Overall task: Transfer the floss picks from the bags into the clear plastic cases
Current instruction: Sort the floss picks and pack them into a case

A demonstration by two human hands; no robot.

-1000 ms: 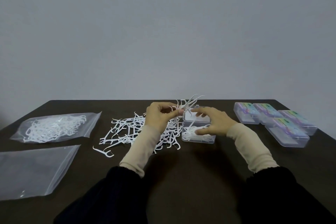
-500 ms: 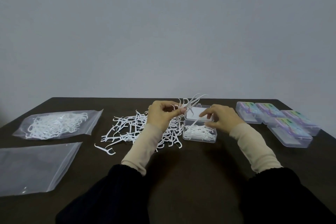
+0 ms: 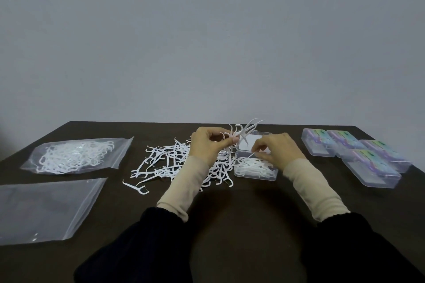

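A heap of loose white floss picks [image 3: 174, 163] lies at the middle of the dark table [image 3: 230, 225]. Just right of it stands an open clear plastic case [image 3: 255, 173] with picks inside, its lid [image 3: 250, 142] tilted back. My left hand [image 3: 207, 147] pinches a small bunch of picks [image 3: 243, 128] that fans upward over the lid. Over the case, my right hand [image 3: 278, 151] pinches a single pick [image 3: 249, 156] whose end points down into the case.
A clear bag filled with picks [image 3: 73, 156] lies at the far left, with a flat empty bag [image 3: 43, 209] in front of it. Several closed cases with coloured labels [image 3: 358, 154] sit at the right, close to the table edge.
My right hand has lifted from the case's front rim to above it and now pinches one pick. The left hand keeps its bunch almost still.
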